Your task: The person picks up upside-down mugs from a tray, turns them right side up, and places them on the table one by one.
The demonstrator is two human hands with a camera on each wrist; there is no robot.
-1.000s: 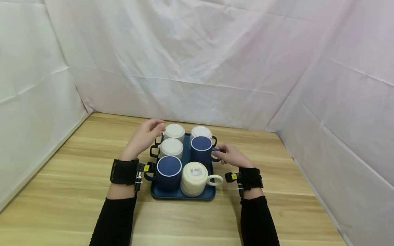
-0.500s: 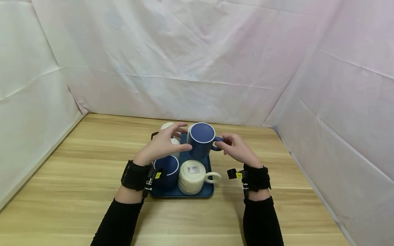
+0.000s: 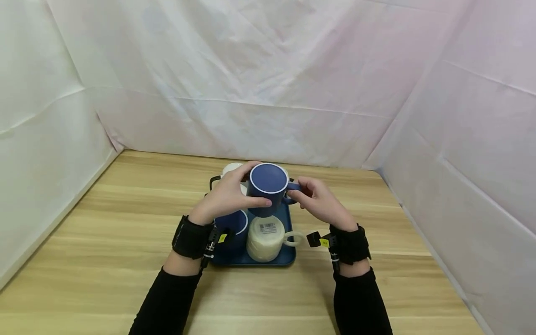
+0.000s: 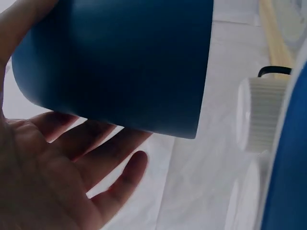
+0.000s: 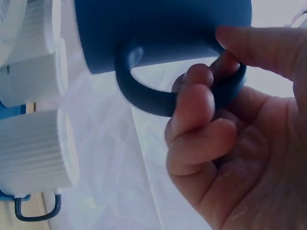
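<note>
The wooden table point(image 3: 104, 260) spreads wide under both forearms, and on it, just below the fingers, sits the blue tray point(image 3: 289, 257) with its upturned mugs. Nearest the wrists are a ribbed cream mug point(image 3: 264, 238) with a label on its base and a second blue mug point(image 3: 231, 229) under the left wrist; white ribbed mugs point(image 5: 33, 148) with dark handles stand beyond the fingertips.

Held clear above the tray, between the two hands, is the blue mug point(image 3: 269, 188) — upside down, its base with a white ring facing up. The left hand point(image 3: 228, 197) wraps its wall, thumb on the near side and fingers point(image 4: 112, 184) spread loosely under and behind it. The right hand point(image 3: 320, 202) pinches the handle point(image 5: 168, 98), thumb on top and curled fingers through and under the loop.

It looks like glazed ceramic — stiff, fairly weighty for its size, smooth enough to slip, and likely to chip if it knocks its neighbours. The handle gives the surest hold, with a palm on the wall to steady it.
</note>
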